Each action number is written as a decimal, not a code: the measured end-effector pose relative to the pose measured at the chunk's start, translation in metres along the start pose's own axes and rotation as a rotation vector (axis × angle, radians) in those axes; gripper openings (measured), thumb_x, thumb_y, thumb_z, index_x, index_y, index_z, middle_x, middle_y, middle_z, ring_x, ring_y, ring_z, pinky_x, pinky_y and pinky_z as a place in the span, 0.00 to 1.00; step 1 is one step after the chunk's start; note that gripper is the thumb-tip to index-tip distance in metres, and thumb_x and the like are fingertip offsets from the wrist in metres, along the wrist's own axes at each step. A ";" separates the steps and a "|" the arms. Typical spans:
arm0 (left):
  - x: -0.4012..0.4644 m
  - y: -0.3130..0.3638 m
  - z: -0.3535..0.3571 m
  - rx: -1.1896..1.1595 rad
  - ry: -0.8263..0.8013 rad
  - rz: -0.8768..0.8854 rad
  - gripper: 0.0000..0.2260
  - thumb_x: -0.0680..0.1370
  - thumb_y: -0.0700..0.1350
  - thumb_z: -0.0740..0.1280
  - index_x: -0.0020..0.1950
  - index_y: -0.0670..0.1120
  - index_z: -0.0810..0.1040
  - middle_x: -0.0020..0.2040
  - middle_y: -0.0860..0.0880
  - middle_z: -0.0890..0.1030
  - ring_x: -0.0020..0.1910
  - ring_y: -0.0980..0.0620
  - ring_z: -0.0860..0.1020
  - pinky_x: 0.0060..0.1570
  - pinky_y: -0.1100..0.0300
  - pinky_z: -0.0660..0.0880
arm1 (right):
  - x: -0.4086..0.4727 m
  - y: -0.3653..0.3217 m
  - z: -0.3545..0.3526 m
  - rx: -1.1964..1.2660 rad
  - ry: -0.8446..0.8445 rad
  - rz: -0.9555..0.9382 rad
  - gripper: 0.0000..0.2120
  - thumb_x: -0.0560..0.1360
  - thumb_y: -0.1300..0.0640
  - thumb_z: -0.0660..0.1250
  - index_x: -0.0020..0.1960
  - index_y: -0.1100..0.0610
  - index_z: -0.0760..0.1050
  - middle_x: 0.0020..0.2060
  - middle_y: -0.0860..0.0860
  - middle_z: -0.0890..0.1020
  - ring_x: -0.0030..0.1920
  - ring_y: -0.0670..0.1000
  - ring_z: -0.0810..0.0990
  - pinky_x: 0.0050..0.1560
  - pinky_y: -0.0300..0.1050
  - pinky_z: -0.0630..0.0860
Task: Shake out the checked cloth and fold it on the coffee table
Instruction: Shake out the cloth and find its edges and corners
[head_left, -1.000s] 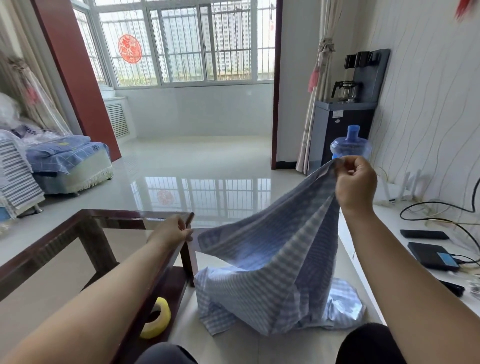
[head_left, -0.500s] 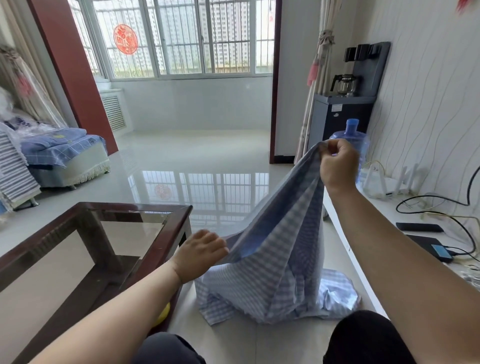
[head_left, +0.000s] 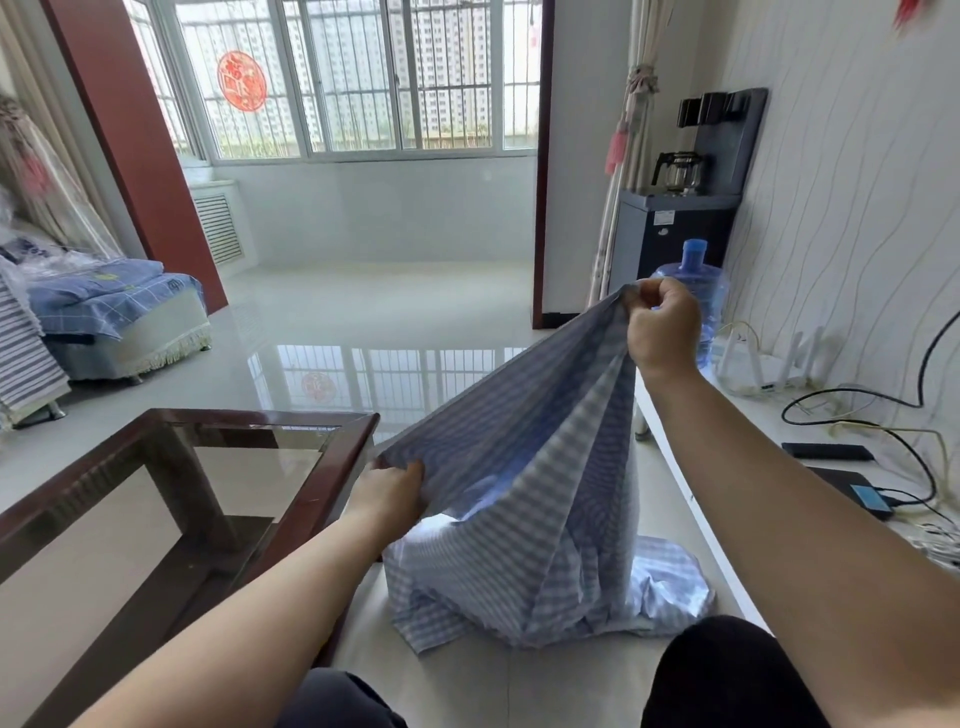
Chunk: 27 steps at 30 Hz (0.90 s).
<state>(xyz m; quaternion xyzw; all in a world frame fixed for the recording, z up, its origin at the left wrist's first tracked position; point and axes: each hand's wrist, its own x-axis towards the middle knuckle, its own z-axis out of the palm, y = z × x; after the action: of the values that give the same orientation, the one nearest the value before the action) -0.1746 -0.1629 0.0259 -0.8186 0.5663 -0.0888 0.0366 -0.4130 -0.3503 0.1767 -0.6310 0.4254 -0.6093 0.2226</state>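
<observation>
The blue-and-white checked cloth (head_left: 540, 519) hangs in folds between both hands, and its lower part lies heaped on the tiled floor. My right hand (head_left: 662, 325) pinches one edge high up, at the right. My left hand (head_left: 387, 493) grips another edge lower down, just past the corner of the coffee table (head_left: 332, 467). The table has a dark red wooden frame and a glass top, and stands at the left.
A low white shelf (head_left: 727, 467) along the right wall carries cables, a router and dark devices. A blue water jug (head_left: 696, 291) and a dispenser (head_left: 675, 228) stand behind my right hand. A covered sofa (head_left: 124, 317) sits far left. My knees show at the bottom edge.
My left hand was open beside the cloth half a second ago and has now closed on its edge. My right hand kept its hold on the cloth.
</observation>
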 end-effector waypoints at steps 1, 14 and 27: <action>0.002 0.002 -0.001 0.029 -0.014 -0.024 0.15 0.77 0.42 0.58 0.63 0.48 0.71 0.52 0.47 0.83 0.55 0.45 0.79 0.61 0.57 0.64 | 0.000 0.000 0.000 0.002 -0.004 -0.003 0.09 0.77 0.56 0.66 0.51 0.61 0.79 0.47 0.54 0.83 0.47 0.51 0.78 0.48 0.40 0.72; 0.009 -0.062 -0.078 0.017 0.571 0.337 0.05 0.71 0.40 0.67 0.37 0.49 0.78 0.31 0.54 0.81 0.35 0.48 0.77 0.37 0.56 0.72 | 0.055 0.026 -0.039 -0.017 0.019 0.193 0.08 0.76 0.63 0.62 0.51 0.58 0.79 0.51 0.53 0.80 0.47 0.51 0.77 0.48 0.39 0.73; 0.011 -0.049 -0.227 -0.176 0.432 0.240 0.09 0.82 0.50 0.57 0.43 0.51 0.70 0.37 0.51 0.74 0.37 0.45 0.73 0.39 0.55 0.71 | 0.126 -0.015 -0.066 -0.004 0.082 0.300 0.13 0.77 0.65 0.57 0.57 0.63 0.77 0.56 0.59 0.80 0.57 0.59 0.78 0.51 0.42 0.71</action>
<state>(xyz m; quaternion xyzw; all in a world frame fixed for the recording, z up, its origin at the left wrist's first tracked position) -0.1682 -0.1466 0.2579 -0.7077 0.6596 -0.2068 -0.1460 -0.4857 -0.4282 0.2725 -0.5353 0.5248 -0.5938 0.2923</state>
